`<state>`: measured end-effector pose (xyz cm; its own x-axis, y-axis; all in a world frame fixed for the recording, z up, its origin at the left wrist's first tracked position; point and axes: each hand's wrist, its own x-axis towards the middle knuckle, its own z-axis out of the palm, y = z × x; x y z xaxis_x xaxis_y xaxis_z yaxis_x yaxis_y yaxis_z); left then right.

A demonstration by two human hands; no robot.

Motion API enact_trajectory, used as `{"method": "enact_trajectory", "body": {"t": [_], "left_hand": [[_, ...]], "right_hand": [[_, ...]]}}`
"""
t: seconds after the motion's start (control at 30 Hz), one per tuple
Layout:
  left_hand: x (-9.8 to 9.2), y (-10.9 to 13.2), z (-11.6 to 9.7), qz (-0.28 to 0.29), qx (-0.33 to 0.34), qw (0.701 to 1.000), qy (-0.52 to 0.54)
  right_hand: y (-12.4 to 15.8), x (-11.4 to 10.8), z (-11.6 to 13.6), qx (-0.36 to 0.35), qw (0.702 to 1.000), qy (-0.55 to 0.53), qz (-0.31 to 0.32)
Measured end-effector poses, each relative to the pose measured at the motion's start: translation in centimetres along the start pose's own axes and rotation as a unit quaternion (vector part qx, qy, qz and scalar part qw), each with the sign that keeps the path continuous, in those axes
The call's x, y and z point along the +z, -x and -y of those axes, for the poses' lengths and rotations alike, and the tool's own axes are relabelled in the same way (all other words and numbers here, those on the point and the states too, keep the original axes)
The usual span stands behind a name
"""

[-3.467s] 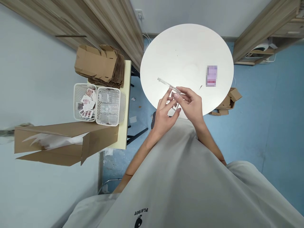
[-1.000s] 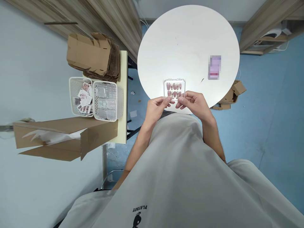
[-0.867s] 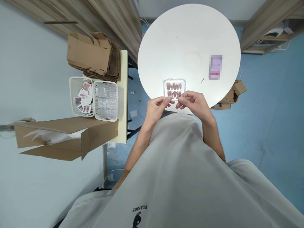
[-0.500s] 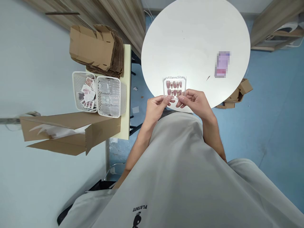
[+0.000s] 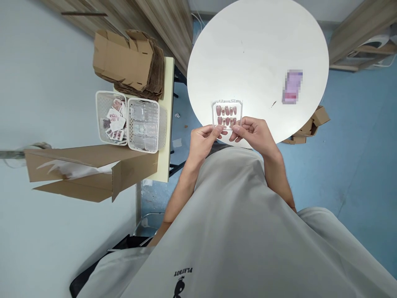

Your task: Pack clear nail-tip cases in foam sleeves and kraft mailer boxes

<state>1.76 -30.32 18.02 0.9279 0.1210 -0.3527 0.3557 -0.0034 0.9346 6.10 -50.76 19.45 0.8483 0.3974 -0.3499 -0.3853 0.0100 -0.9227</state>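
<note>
Between my two hands is a clear plastic case (image 5: 227,115) with two rows of mauve and gold press-on nails (image 5: 227,111) showing inside. My left hand (image 5: 203,142) pinches its lower left corner, thumb on the front and fingers behind. At the lower right corner my right hand (image 5: 254,134) grips it in the same way. The case is held over the near edge of the round white table (image 5: 248,62), and its lid looks closed.
To the left, a side table (image 5: 166,169) bears a stack of flattened cardboard boxes (image 5: 122,60), a white basket (image 5: 99,132) of printed cards, another basket (image 5: 159,124) of clear cases and an open carton (image 5: 135,171). A blurred purple item (image 5: 292,86) lies on the round table; cardboard boxes (image 5: 310,126) sit beyond its right edge.
The view has shifted slightly, so the tables sit a little further right. Both hands keep the same hold on the case, which has barely moved.
</note>
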Motion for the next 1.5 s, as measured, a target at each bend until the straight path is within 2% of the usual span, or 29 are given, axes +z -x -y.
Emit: {"method": "enact_trajectory", "body": {"t": [0.27, 0.47, 0.63, 0.8, 1.0, 1.13, 1.2, 1.3, 1.5], "left_hand": [[1.1, -0.4, -0.4, 0.005, 0.002, 1.000, -0.010], [2.1, -0.8, 0.0, 0.010, -0.016, 1.000, -0.008], [2.3, -1.1, 0.7, -0.032, -0.060, 0.998, 0.013], [0.2, -0.1, 1.4, -0.136, -0.087, 0.986, 0.044], [-3.2, 4.4, 2.9, -0.262, -0.110, 0.955, 0.083], [-4.2, 6.9, 3.8, -0.300, -0.137, 0.938, 0.107], [-4.6, 7.3, 4.2, -0.300, -0.143, 0.936, 0.117], [-5.6, 7.0, 4.5, -0.289, -0.130, 0.940, 0.126], [-9.1, 6.4, 4.2, -0.298, -0.065, 0.941, 0.143]], "right_hand": [[0.3, -1.0, 0.0, -0.007, 1.000, -0.011, -0.016], [0.2, -1.8, -0.4, 0.018, 1.000, -0.010, -0.021], [-2.2, -2.1, -2.5, 0.061, 0.998, -0.014, -0.025], [-8.5, -1.5, -7.3, 0.138, 0.989, 0.000, -0.049], [-17.9, 0.0, -15.1, 0.242, 0.968, -0.023, -0.054], [-22.3, 1.2, -18.4, 0.309, 0.947, -0.036, -0.081], [-23.3, 1.7, -19.0, 0.315, 0.943, -0.037, -0.104], [-23.2, 2.0, -18.8, 0.304, 0.945, -0.031, -0.118], [-18.8, 3.2, -16.3, 0.257, 0.961, 0.034, -0.099]]}}
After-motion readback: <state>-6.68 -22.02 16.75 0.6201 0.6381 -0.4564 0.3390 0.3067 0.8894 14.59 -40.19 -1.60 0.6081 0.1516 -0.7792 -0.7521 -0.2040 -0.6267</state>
